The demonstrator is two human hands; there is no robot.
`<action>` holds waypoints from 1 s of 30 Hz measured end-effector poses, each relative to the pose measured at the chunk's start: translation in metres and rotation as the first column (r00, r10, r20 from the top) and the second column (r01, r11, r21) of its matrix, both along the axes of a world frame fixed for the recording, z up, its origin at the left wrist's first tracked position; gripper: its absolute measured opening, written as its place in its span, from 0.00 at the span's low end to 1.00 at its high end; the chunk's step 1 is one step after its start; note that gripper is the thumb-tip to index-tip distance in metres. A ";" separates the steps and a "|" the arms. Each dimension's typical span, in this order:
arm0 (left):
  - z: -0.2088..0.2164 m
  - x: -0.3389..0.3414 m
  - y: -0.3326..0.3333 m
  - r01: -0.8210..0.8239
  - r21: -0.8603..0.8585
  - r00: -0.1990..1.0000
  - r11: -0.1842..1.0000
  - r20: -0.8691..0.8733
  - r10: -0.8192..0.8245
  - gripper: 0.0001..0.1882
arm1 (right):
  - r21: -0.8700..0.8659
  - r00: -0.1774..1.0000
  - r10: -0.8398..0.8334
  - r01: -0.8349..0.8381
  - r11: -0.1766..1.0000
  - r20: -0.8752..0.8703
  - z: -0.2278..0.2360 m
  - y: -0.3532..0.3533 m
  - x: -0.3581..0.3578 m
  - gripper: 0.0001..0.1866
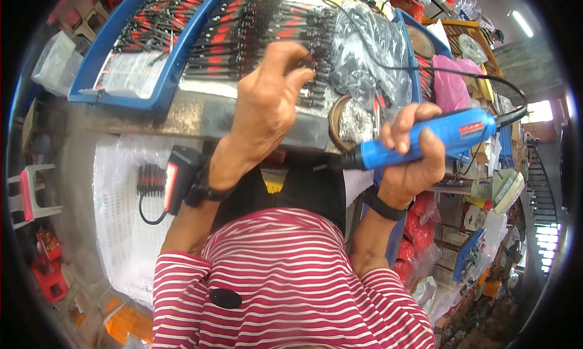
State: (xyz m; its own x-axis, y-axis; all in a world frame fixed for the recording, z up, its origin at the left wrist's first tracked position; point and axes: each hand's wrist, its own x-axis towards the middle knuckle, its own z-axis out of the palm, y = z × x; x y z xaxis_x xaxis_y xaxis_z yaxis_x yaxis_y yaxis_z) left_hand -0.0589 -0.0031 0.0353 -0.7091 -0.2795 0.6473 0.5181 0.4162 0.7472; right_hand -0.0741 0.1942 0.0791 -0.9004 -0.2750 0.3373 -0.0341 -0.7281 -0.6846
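My right hand point(410, 157) is wrapped round a blue electric screwdriver point(434, 137), its black tip pointing left across my lap and its cable leaving at the right end. Over the front of the workbench point(182, 115), my left hand point(270, 97) is closed, thumb and forefinger curled toward each other. Something small and dark shows between those fingertips, too hidden to name. Just beyond them lie dense rows of slim black-and-red hand tools point(218, 42), partly blurred.
A blue tray point(164, 75) of similar tools stands at the left. Right of the rows are clear plastic bags point(370, 51) and a round dish point(349, 121) of small metal parts. The black cable point(413, 68) loops over the bench. A plastic stool point(36, 194) stands far left.
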 end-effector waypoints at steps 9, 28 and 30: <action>-0.042 0.066 0.016 0.001 0.740 0.760 0.673 0.437 -0.481 0.14 | 0.306 0.964 -0.245 0.266 0.914 -0.105 0.004 -0.043 0.002 0.10; -0.060 0.062 0.035 -0.120 0.845 0.675 0.521 0.455 -0.581 0.16 | 0.416 0.920 -0.236 0.356 0.837 -0.312 -0.001 -0.079 -0.001 0.07; -0.060 0.062 0.035 -0.142 0.872 0.667 0.468 0.434 -0.606 0.16 | 0.424 0.918 -0.230 0.357 0.832 -0.323 -0.001 -0.079 -0.001 0.07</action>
State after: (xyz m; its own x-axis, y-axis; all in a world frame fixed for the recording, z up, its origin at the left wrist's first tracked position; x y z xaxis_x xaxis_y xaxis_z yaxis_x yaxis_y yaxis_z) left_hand 0.0032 0.0319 -0.0244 -0.9068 -0.1178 -0.4048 -0.2599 -0.5999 0.7567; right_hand -0.0747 0.1148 0.0776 -0.8673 -0.1921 0.4593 -0.4085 -0.2529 -0.8770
